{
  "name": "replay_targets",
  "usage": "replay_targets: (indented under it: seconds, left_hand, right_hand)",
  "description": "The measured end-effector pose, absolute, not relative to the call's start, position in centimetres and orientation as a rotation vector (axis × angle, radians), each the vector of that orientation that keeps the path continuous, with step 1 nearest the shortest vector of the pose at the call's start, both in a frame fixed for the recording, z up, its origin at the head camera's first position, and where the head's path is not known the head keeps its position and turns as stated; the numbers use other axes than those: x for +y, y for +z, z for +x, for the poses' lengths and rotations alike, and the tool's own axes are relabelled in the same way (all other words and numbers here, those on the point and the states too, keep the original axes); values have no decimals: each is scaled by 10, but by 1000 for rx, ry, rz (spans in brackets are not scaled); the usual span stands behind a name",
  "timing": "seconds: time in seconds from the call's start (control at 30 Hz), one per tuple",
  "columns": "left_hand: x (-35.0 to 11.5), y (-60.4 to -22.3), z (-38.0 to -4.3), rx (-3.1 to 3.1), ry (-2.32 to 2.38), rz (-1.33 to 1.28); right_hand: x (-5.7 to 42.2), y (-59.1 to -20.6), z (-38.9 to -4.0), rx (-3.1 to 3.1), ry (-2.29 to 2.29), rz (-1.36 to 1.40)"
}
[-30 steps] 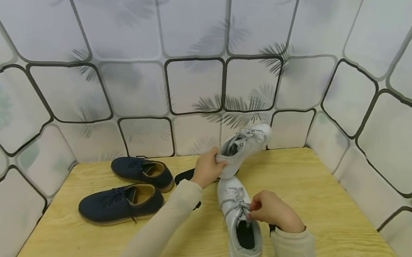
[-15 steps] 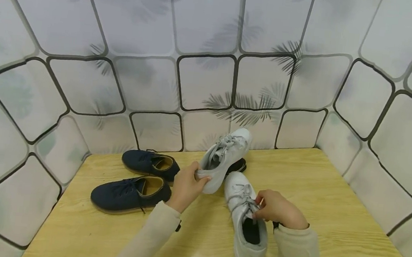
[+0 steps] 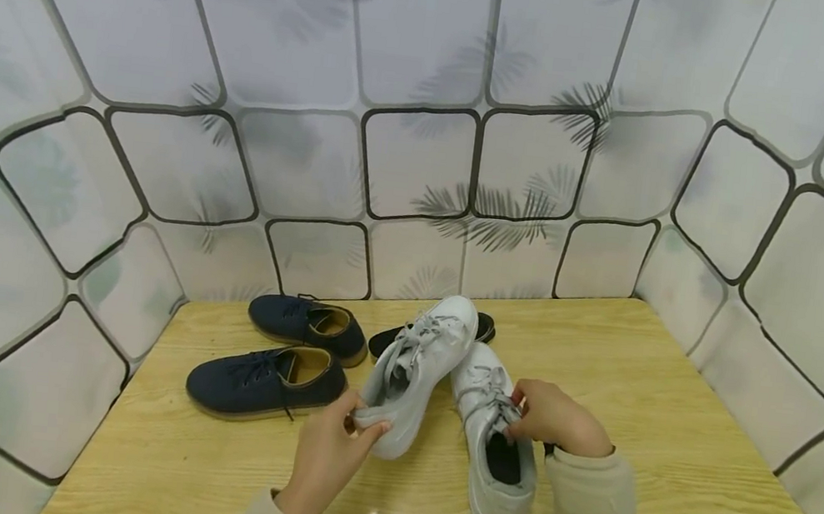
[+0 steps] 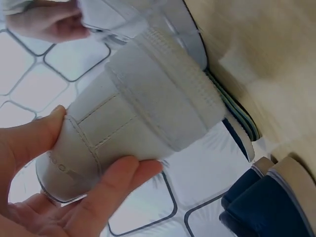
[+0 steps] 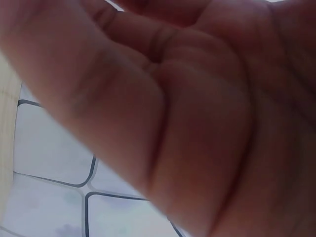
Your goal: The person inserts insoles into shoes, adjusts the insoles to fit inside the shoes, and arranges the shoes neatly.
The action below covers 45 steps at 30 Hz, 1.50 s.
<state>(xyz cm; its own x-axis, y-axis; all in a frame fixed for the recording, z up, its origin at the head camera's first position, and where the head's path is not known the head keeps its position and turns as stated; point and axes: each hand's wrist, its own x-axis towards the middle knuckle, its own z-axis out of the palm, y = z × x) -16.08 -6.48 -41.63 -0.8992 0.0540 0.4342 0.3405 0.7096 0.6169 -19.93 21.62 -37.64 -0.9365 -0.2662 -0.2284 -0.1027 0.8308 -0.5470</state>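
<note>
My left hand point(image 3: 331, 454) grips a white sneaker point(image 3: 426, 357) by its heel, toe pointing away, left of a second white sneaker. In the left wrist view the thumb and fingers point(image 4: 113, 185) wrap the heel of the held sneaker point(image 4: 133, 106). The second white sneaker point(image 3: 499, 501) stands on the table, toe away from me. My right hand point(image 3: 562, 422) pinches the tongue and laces of that sneaker at the front of its opening. The right wrist view is filled by the right palm point(image 5: 197, 108), which hides the sneaker.
Two navy lace-up shoes point(image 3: 258, 387) stand side by side at the left of the wooden table point(image 3: 670, 452). Behind the white sneakers lies partly hidden black footwear point(image 3: 485, 327). Patterned panels point(image 3: 421, 166) border the table at back and sides.
My left hand has drawn its sneaker toward me and left, lowering it beside the other sneaker. Black footwear behind is more exposed. My right hand keeps its pinch on the standing sneaker.
</note>
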Motion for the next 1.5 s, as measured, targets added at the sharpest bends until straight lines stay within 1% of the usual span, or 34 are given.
replay_targets:
  seconds: [0.1, 0.23, 0.5, 0.8, 1.23, 1.5]
  left_hand:
    - [-69, -416, -143, -2562, -995, -224]
    - [-74, -417, -123, -2582, -956, -176]
    - [-78, -419, -103, -2661, -875, -181]
    - [-65, -432, -103, -2746, -781, -193]
    - [-23, -439, -111, -2731, -702, -430]
    - [-5, -437, -117, -2750, -784, -547]
  right_hand:
    - [217, -377, -199, 2698, -832, -265]
    - [220, -377, -200, 2685, -866, -256]
    - [222, -376, -203, 2723, -845, -230]
    - [220, -379, -202, 2689, -927, -229]
    - [225, -379, -204, 2718, -947, -303]
    - [237, -378, -204, 2774, -927, -349]
